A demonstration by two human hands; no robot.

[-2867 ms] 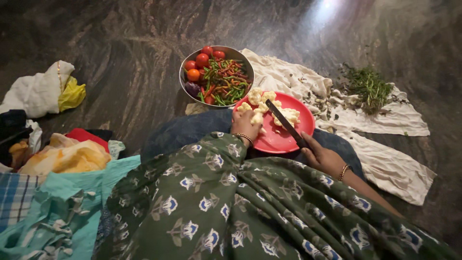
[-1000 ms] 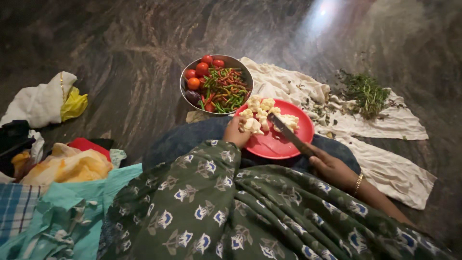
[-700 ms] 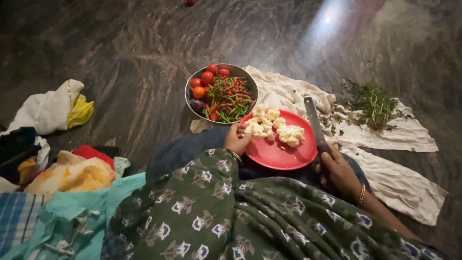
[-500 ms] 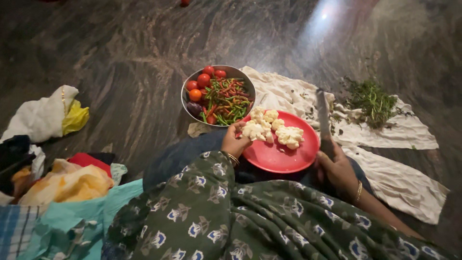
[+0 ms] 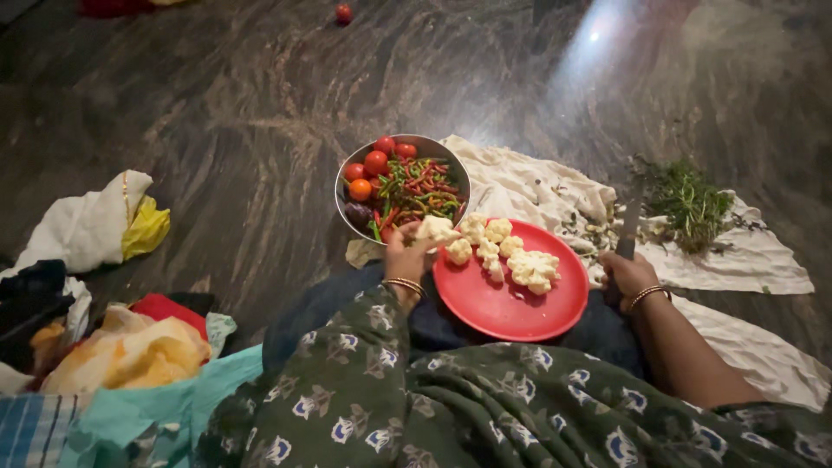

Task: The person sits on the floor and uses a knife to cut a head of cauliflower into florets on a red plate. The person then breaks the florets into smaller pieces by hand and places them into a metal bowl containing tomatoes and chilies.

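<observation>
My left hand (image 5: 406,258) holds a white cauliflower floret (image 5: 436,230) at the left rim of a red plate (image 5: 511,303) that rests on my lap. More cauliflower pieces (image 5: 530,269) lie on the plate's far half. My right hand (image 5: 626,276) grips a knife (image 5: 629,224) by the handle, blade pointing away over a white cloth (image 5: 529,184) just right of the plate. A metal bowl (image 5: 401,190) with tomatoes, red and green chillies and a dark vegetable stands just beyond my left hand.
A bunch of green herbs (image 5: 690,200) and scraps lie on the cloth at the right. Bundled cloths and bags (image 5: 91,227) sit at the left on the dark stone floor. One loose tomato (image 5: 344,12) lies far away at the top.
My right hand has swung the knife off the plate and out to the right over the cloth. My left hand has picked a floret up at the plate's left edge.
</observation>
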